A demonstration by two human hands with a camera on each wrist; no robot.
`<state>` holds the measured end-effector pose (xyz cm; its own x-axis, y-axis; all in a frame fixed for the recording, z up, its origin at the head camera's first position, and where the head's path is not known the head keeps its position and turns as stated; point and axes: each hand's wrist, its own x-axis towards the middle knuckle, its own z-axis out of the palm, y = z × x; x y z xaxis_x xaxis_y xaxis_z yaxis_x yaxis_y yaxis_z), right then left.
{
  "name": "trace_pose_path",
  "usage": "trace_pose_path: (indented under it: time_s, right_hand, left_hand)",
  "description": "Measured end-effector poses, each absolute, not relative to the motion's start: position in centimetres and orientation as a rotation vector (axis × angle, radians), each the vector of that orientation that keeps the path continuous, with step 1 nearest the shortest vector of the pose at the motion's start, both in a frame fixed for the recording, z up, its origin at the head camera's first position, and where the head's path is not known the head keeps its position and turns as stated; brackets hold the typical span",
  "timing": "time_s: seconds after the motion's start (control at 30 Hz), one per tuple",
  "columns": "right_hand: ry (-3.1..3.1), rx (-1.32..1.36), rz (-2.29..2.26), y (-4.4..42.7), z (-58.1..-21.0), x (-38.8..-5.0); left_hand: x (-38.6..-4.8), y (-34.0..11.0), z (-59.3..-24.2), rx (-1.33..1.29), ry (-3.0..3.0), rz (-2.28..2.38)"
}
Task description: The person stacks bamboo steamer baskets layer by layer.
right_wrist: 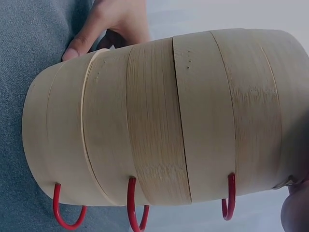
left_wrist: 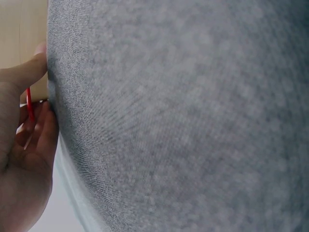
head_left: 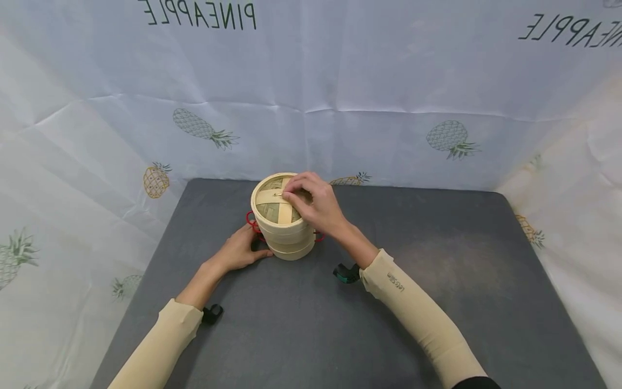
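Note:
A round stacked bamboo steamer (head_left: 291, 240) stands upright near the table's back edge, its woven lid (head_left: 267, 196) on top. At the lid's centre, my right hand (head_left: 317, 204) pinches the small metal loop between thumb and fingers. My left hand (head_left: 239, 250) holds the steamer low on its left side, thumb against the front and fingers behind, as the left wrist view also shows. Red handles (right_wrist: 131, 205) stick out from the tiers in the right wrist view. Only a fingertip of the right hand (right_wrist: 298, 208) shows there, beside the loop (right_wrist: 286, 182).
The dark grey table (head_left: 301, 324) carries the steamer and ends just behind it. White cloth with pineapple prints (head_left: 311, 70) hangs behind and on both sides. Black wrist straps (head_left: 346, 273) show below each forearm.

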<state>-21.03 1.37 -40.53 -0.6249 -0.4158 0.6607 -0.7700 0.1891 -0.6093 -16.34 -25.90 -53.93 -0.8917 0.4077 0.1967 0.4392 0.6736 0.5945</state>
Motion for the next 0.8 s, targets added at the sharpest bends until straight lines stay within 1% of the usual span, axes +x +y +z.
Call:
trace_pose_path:
  time_s: [0.23,0.37,0.43,0.57,0.67,0.8]
  right_hand:
    - [-2.123,1.107,1.454,1.3,-40.7,-21.0]
    - [-2.114,1.1,1.481,1.4,-40.9,-21.1]
    - [-2.105,1.1,1.493,1.4,-41.0,-21.0]
    - [-2.101,1.09,1.507,1.5,-41.0,-21.0]
    - [-2.114,1.07,1.521,1.4,-40.9,-20.9]
    - [-2.133,1.041,1.532,1.3,-40.9,-20.8]
  left_hand:
    - [-16.2,-25.8,-53.7,-0.719,-2.818,-1.031]
    - [-16.5,-26.1,-54.6,-0.693,-2.842,-1.011]
    - [-17.0,-26.5,-55.6,-0.683,-2.86,-0.991]
    - [-16.5,-25.8,-54.3,-0.658,-2.906,-0.99]
    - [-16.1,-25.6,-53.4,-0.689,-2.874,-1.021]
    - [-16.7,-26.2,-54.7,-0.735,-2.81,-1.018]
